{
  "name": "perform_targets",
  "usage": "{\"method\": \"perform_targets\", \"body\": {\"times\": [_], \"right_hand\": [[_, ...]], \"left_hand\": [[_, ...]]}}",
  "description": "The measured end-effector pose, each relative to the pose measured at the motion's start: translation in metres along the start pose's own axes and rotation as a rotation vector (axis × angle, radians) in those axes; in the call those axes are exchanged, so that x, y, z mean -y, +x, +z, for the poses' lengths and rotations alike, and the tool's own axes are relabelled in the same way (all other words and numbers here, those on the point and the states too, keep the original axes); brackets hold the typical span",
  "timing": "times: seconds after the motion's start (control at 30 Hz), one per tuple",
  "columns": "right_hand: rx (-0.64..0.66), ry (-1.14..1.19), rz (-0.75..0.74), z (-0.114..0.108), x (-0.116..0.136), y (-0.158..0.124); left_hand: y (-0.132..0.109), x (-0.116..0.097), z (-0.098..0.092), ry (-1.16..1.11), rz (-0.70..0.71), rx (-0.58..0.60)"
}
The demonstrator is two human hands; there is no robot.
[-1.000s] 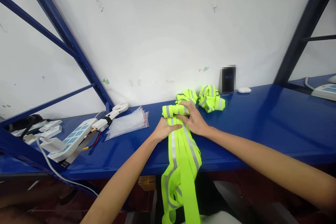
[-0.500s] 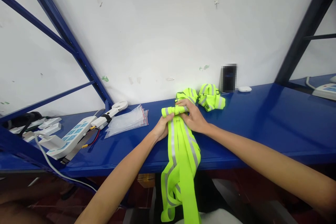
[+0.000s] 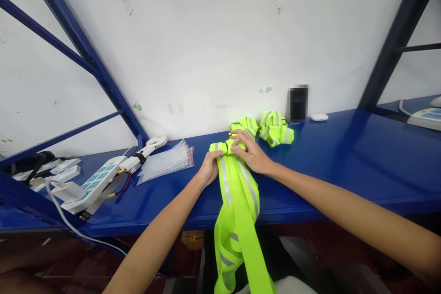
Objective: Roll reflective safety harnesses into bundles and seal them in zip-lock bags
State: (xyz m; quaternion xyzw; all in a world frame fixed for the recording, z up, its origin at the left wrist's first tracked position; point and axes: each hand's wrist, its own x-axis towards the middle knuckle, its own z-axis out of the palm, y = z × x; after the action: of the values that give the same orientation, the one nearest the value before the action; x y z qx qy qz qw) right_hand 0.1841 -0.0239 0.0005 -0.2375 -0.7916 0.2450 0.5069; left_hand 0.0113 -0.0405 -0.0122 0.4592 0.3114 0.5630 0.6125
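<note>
Neon-yellow reflective straps point(image 3: 237, 197) with grey stripes hang over the table's front edge, their upper end folded into a short roll on the tabletop. My left hand point(image 3: 209, 167) grips the roll's left end, thumb on top. At the right end, my right hand point(image 3: 252, 152) closes on the roll with thumb and fingers; its index finger reaches across the top. Behind my hands lies one bundled reflective strap point(image 3: 245, 124), partly hidden by my right fingers. Another bundle point(image 3: 275, 128) with a dark buckle sits just right of it.
Clear zip bags point(image 3: 165, 161) lie on the blue table point(image 3: 344, 161) at left, near a small white fan point(image 3: 156, 141) and a power strip point(image 3: 94, 183) with cables. A pixelated dark object point(image 3: 298, 103) and a white case point(image 3: 319, 117) stand by the wall.
The rolled end has shifted slightly left and looks more loosely folded, with a dark piece showing. My right fingers have lifted and spread a little. The hanging straps have swung right at the bottom.
</note>
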Motion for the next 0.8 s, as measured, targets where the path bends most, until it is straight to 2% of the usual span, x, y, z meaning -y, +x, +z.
{"method": "perform_targets", "body": {"times": [0.27,0.43,0.8], "right_hand": [[-0.071,0.11,0.162,0.005,-0.013,0.003],[0.08,0.217,0.236,0.003,-0.006,0.002],[0.164,0.289,0.232,0.005,-0.013,0.003]], "left_hand": [[0.002,-0.004,-0.004,-0.011,0.059,0.04],[0.002,-0.007,-0.006,-0.005,0.095,0.017],[0.012,0.001,-0.021,0.155,0.199,-0.065]]}}
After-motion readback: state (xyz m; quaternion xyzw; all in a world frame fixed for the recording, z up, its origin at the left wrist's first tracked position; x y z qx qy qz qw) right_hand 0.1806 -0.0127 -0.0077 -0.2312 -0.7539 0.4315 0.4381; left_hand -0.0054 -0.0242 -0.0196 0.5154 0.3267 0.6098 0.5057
